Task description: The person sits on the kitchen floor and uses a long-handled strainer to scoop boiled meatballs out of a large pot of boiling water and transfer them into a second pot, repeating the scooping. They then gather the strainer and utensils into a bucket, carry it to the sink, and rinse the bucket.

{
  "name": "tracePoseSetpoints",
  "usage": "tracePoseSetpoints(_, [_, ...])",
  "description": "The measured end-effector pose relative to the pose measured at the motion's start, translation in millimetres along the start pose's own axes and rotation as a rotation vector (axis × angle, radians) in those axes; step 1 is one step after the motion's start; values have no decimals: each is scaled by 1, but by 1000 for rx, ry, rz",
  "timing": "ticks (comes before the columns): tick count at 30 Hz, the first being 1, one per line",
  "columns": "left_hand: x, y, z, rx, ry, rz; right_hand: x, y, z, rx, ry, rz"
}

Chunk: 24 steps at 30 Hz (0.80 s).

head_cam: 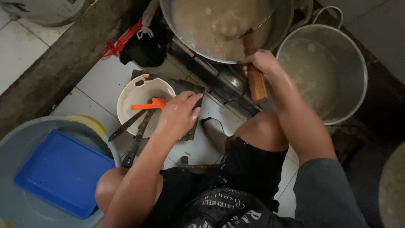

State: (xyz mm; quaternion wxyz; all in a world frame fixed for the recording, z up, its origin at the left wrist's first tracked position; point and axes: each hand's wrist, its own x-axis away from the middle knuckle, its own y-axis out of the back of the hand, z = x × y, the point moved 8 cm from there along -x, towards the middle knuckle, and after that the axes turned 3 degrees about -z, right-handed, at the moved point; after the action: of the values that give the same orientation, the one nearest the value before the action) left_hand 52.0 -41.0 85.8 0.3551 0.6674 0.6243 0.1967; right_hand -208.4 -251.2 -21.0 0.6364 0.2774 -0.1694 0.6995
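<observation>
A large pan [223, 29] of liquid sits at the top centre of the frame, with a metal pot [333, 71] just to its right. The right hand [261, 63] grips a wooden handle [256, 84] below the pan's rim. Left of centre, a bowl [141, 99] rests on the tiled floor [101, 84], a peeler [147, 104] and knives [130, 131] across it, the left hand [179, 116] at its right edge. A tray [63, 173] lies in a basin [21, 143] at lower left.

— What's the right hand [262, 61] on?
— A wooden handle [256, 84], closed around it, below the big pan [223, 27].
— And the left hand [179, 114]?
— Holding an orange tool [147, 104] over the white bowl [141, 95], left of that pan.
</observation>
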Motion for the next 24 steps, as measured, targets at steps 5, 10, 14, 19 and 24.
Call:
tracePoseSetpoints(5, [3,8,9,-43,1,-24,16,4,14,402,181,-8])
tracePoseSetpoints(10, [2,7,16,-70,4,-21,36,-1,-2,332,40,223])
tracePoseSetpoints(14, [-3,1,19,-77,12,-23,27,-36,-11,171,23,458])
tracePoseSetpoints(19, [-6,-5,18,-63,9,-25,12,-59,-18,-103,73,434])
tracePoseSetpoints(24, [-6,-7,21,-79,23,-18,32,-56,-16,-168,183,445])
